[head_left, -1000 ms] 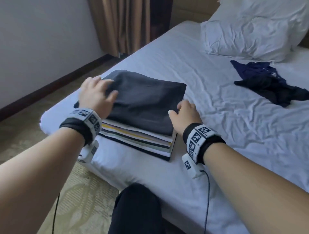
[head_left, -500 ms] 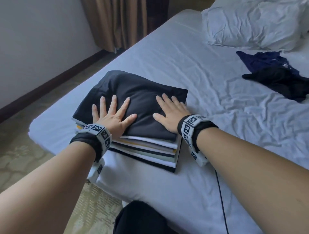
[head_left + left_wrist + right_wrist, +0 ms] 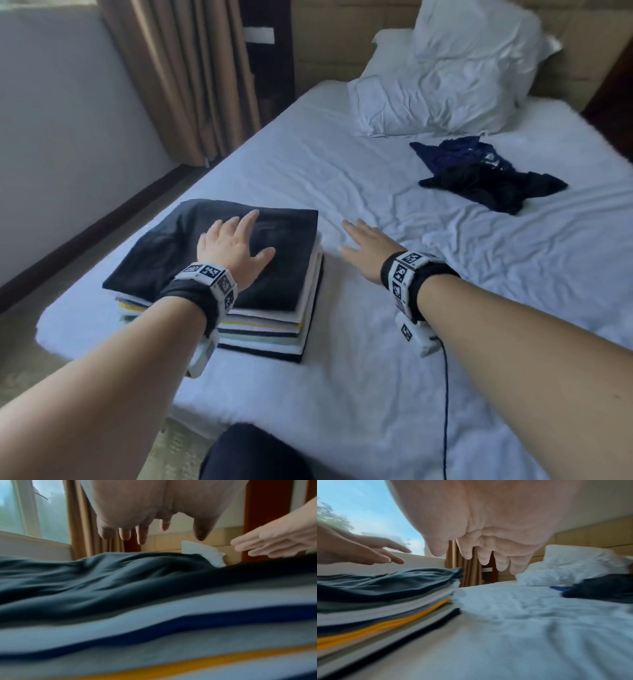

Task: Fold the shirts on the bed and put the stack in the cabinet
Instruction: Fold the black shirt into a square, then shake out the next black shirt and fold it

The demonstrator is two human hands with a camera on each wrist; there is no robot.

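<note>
A stack of folded shirts sits near the bed's left front corner, topped by a dark folded shirt. My left hand hovers over that top shirt with fingers straight, a little above the fabric in the left wrist view. My right hand is open above the white sheet just right of the stack, holding nothing. The stack's striped edges show white, grey, yellow and black layers. Unfolded dark blue and black clothes lie crumpled farther back on the right.
The bed is covered by a wrinkled white sheet. Two white pillows lean at the headboard. Brown curtains and a white wall stand left of the bed. A cable hangs from my right wrist.
Both hands were pressing flat on the top shirt. My right hand has left the stack and moved right over the sheet; the left hand has slid forward on the stack and lifted slightly.
</note>
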